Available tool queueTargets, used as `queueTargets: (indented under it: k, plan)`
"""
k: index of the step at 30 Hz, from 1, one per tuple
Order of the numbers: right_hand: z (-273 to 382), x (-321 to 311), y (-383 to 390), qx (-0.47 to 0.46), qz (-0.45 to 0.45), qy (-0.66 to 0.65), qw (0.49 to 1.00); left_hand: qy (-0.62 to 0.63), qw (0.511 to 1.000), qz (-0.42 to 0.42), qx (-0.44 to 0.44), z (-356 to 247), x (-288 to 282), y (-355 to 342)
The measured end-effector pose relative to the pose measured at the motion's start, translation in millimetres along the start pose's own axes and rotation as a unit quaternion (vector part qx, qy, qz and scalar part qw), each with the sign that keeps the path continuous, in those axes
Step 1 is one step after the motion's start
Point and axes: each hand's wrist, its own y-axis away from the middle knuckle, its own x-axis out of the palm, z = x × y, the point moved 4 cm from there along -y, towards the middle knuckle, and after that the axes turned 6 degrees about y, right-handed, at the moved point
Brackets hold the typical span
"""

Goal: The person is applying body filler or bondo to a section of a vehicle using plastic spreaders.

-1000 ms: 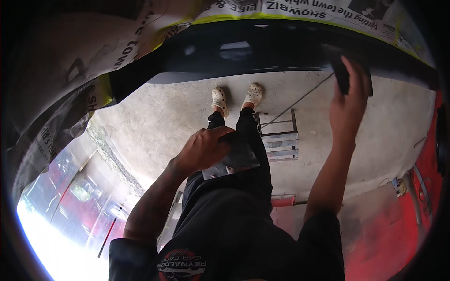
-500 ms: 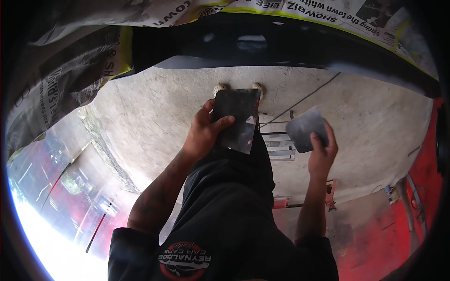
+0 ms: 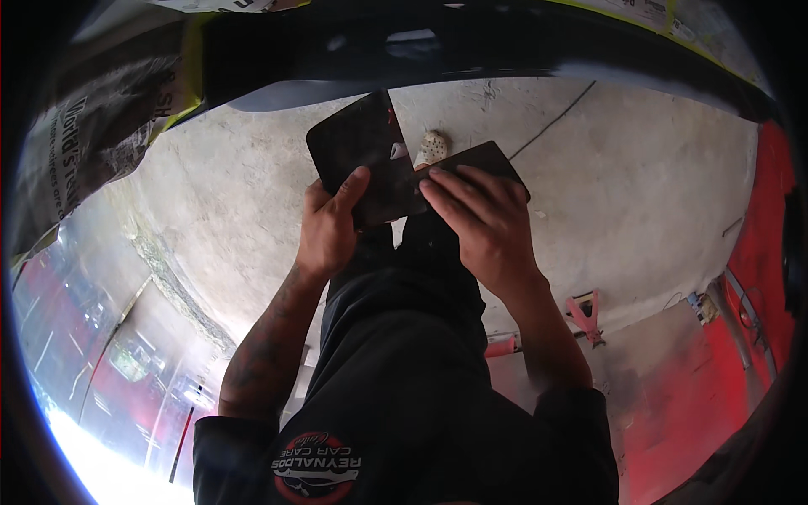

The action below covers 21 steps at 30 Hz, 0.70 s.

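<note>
Newspaper masking (image 3: 101, 126) drapes the far left, crinkled and grey, edged with bright yellow tape (image 3: 193, 76). That covering is on, and the long dark panel (image 3: 505, 50) lies exposed beside it, smooth, curved, flashing glossy highlights; whether its surface is finished, I can't tell! On to the left hand (image 3: 330, 223), thumb flat on top, fingers tucked behind, closed firmly around a broad, thin dark plate (image 3: 353, 143) with a pale dab near its right edge, perhaps material not yet used up. Just right, the right hand (image 3: 484, 223) grips a smaller flat dark blade (image 3: 497, 164), fingers along it, thumb hidden; its left end meets or overlaps the plate, contact too close to call. Rough pale concrete floor (image 3: 640, 160) beneath, then a pinkish stand (image 3: 584, 313) out right!
</note>
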Motion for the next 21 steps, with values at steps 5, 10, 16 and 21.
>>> queueTargets:
  k: [5,10,16,21]
  plan:
    - [24,7,19,-0.022,0.025,-0.048,0.998,-0.046,0.991,-0.083,0.092,8,-1,8]
    - [20,15,52,-0.008,0.069,-0.140,0.988,-0.375,0.878,-0.150,0.256,7,-8,26]
    - [33,4,45,0.062,-0.095,-0.329,0.938,-0.231,0.927,-0.085,0.283,9,8,30]
    - [-7,28,74,0.069,-0.010,-0.108,0.992,-0.317,0.903,-0.044,0.286,-7,13,34]
